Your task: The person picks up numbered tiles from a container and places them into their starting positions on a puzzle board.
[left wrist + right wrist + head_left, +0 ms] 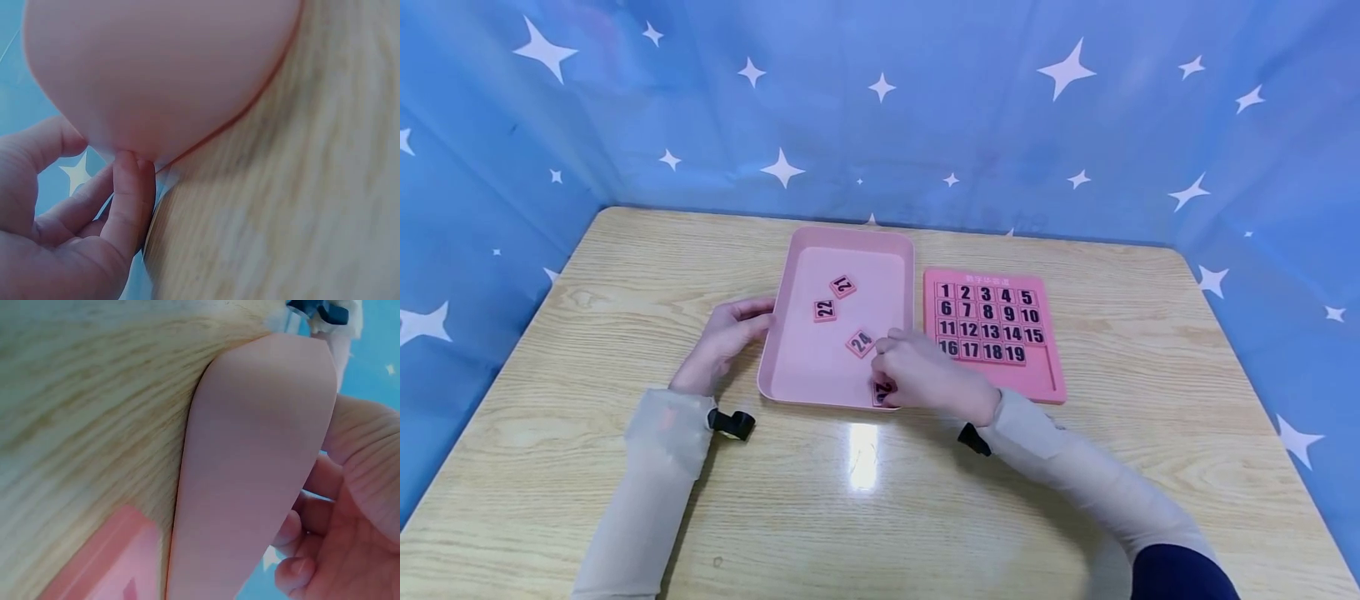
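Observation:
A shallow pink tray [797,367] holds loose number tiles. Against its left side is my left hand [722,337], a finger at the rim and the thumb on the outer wall in the left wrist view. My right hand [925,371] reaches over the tray's right wall, its fingertips pinching a number tile [880,393] at the near right corner, partly covered. Close by lies tile 24 [861,342]. Farther back are tile 22 [824,310] and tile 21 [843,286]. In the right wrist view, the tray wall hides the fingertips.
A pink number-puzzle board [1054,367] lies right of the tray, filled in order from 1 through 19; its last places are bare. The wooden table [790,508] runs back to a blue curtain [880,125] with white stars.

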`<control>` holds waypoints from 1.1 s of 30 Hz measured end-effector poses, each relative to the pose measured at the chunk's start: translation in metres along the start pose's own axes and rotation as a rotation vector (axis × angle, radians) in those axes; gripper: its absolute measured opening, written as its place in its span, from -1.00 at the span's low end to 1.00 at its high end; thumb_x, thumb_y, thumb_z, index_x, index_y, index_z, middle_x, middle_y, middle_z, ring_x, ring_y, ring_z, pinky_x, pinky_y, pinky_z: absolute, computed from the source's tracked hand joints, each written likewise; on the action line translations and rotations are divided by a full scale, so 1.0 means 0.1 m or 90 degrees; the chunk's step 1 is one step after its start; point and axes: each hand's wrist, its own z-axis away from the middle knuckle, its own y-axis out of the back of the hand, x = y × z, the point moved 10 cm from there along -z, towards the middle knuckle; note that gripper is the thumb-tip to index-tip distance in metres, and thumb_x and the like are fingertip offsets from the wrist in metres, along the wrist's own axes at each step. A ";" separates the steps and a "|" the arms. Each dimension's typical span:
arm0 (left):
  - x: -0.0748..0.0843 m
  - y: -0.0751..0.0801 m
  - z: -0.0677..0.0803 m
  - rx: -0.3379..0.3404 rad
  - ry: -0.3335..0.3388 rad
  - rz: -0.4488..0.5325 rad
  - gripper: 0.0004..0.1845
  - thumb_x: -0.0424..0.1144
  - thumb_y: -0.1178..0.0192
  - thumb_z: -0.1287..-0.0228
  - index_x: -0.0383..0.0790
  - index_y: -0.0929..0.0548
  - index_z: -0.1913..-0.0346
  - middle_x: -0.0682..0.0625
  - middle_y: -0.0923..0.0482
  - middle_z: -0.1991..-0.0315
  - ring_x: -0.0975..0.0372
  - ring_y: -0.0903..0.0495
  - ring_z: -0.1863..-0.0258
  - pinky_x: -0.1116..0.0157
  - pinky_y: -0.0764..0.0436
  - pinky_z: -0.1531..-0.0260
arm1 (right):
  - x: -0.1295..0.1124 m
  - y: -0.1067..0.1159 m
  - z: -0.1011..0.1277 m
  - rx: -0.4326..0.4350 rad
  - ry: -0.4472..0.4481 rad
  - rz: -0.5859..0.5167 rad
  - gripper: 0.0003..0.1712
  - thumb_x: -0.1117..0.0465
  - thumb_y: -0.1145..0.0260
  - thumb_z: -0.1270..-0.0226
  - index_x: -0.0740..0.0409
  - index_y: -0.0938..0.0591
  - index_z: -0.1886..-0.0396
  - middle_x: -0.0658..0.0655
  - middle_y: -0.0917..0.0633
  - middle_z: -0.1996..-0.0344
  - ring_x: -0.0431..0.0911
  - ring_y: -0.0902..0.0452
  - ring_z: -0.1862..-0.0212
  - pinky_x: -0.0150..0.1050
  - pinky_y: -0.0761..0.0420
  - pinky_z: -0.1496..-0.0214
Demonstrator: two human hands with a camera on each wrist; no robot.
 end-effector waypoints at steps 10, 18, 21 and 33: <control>-0.01 0.01 -0.01 0.002 0.010 -0.002 -0.53 -0.37 -0.16 -0.23 -0.49 -0.44 -0.19 -0.23 -0.48 -0.09 0.41 -0.50 0.25 0.52 -0.52 0.26 | 0.12 -0.01 -0.16 0.023 -0.041 -0.049 -0.73 0.12 -0.55 0.14 0.09 -0.70 0.41 -0.04 -0.60 0.44 -0.14 -0.41 0.32 -0.34 -0.46 0.24; 0.00 -0.01 -0.01 -0.002 0.006 -0.007 -0.53 -0.37 -0.16 -0.23 -0.49 -0.44 -0.19 -0.22 -0.49 -0.09 0.41 -0.50 0.25 0.51 -0.52 0.27 | 0.24 -0.05 -0.14 0.012 -0.083 -0.050 -0.62 0.10 -0.56 0.15 0.11 -0.72 0.28 -0.02 -0.60 0.40 -0.14 -0.41 0.30 -0.33 -0.46 0.21; 0.00 -0.01 -0.01 -0.001 0.005 -0.004 -0.53 -0.37 -0.16 -0.23 -0.50 -0.44 -0.19 -0.17 -0.51 -0.05 0.42 -0.51 0.26 0.51 -0.52 0.28 | 0.25 -0.06 -0.14 0.002 -0.086 -0.042 -0.64 0.10 -0.56 0.15 0.11 -0.73 0.28 -0.03 -0.57 0.44 -0.14 -0.40 0.31 -0.32 -0.45 0.23; -0.02 -0.01 -0.02 0.002 0.002 -0.004 -0.53 -0.40 -0.15 -0.21 -0.52 -0.43 -0.18 -0.21 -0.50 -0.07 0.43 -0.52 0.28 0.52 -0.54 0.27 | 0.32 0.19 0.05 0.033 -0.071 -0.131 -0.66 0.11 -0.53 0.08 0.14 -0.70 0.28 -0.02 -0.57 0.41 -0.21 -0.40 0.37 -0.41 -0.48 0.33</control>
